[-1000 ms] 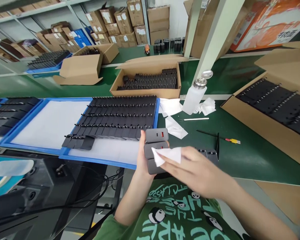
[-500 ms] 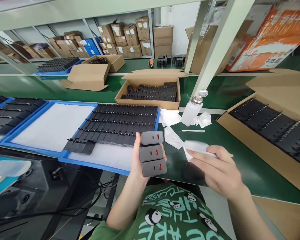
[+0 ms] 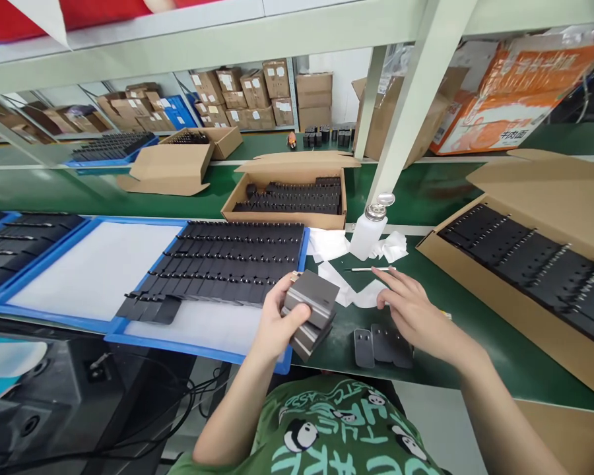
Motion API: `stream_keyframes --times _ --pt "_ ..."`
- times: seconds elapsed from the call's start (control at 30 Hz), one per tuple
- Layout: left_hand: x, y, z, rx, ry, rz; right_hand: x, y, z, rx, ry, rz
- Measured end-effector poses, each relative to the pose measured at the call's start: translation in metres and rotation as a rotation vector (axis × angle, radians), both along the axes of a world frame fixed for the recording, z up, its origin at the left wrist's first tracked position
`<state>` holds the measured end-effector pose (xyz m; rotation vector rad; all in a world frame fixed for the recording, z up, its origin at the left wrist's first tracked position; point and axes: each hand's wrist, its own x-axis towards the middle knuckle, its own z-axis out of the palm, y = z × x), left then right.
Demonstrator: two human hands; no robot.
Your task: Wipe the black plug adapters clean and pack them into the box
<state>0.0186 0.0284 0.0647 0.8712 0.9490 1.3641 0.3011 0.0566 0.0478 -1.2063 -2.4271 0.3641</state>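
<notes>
My left hand [image 3: 280,316] is wrapped round a stack of dark grey charger blocks [image 3: 313,300], tilted so their flat sides show. My thumb presses on their near side. My right hand [image 3: 418,313] hangs over the table with its fingers stretched out. Its fingertips are close to a white wipe [image 3: 369,294] and a thin white stick [image 3: 369,269]; whether they touch either one I cannot tell. Several dark chargers [image 3: 364,348] lie on the green table below my right hand, partly hidden by it.
Left of me, a blue-rimmed tray [image 3: 178,335] bears rows of black chargers. Open cartons of chargers stand behind [image 3: 282,219] and at the right [image 3: 475,280]. A white dispenser bottle [image 3: 369,236] stands by crumpled wipes [image 3: 393,247]. A shelf post [image 3: 410,99] rises behind it.
My left hand has turned the chargers, so their port faces no longer show. My right hand has moved slightly up and left, fingers spreading; chargers on the table below it now show.
</notes>
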Motion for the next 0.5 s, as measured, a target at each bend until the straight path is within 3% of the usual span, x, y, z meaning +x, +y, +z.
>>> stream_keyframes --times 0.1,0.23,0.33,0.43,0.5 --pt "0.006 0.002 0.008 0.115 0.129 -0.074 -0.007 -0.017 0.020 -0.132 0.188 -0.004" --pt "0.018 0.005 0.007 0.333 0.347 -0.146 -0.039 -0.037 0.038 -0.249 0.428 0.089" --pt "0.025 0.004 0.003 0.409 0.381 -0.155 -0.050 -0.040 0.032 -0.334 0.609 0.043" --pt "0.031 0.003 0.004 0.424 0.324 -0.174 -0.042 -0.037 0.018 -0.501 1.008 0.011" --pt "0.036 0.005 0.008 0.497 0.343 -0.196 -0.033 -0.037 0.010 -0.594 1.164 0.009"
